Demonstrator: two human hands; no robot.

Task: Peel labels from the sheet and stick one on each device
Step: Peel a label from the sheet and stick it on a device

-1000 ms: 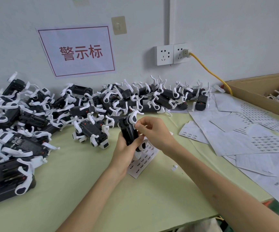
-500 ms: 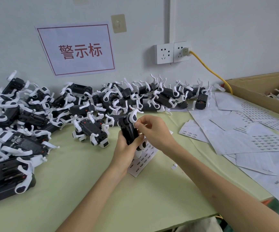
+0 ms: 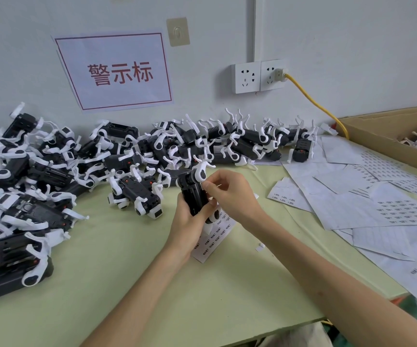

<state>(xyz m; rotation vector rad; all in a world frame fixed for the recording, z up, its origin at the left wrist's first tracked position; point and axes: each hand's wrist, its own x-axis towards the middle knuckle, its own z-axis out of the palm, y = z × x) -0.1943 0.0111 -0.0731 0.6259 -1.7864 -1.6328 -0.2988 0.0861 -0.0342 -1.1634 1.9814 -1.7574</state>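
Head view: left hand (image 3: 189, 221) grips a black device (image 3: 192, 194) upright above the desk (image 3: 152, 284); right hand (image 3: 230, 194) pinches at its side.

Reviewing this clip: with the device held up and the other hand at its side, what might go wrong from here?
The right hand pinches at the edge of the held device, gripped upright by the left hand; the label could land crooked. The label sheet lies partly under both hands, so a wrist might crease it. Nearby devices sit close, so labelled and unlabelled units could mix.
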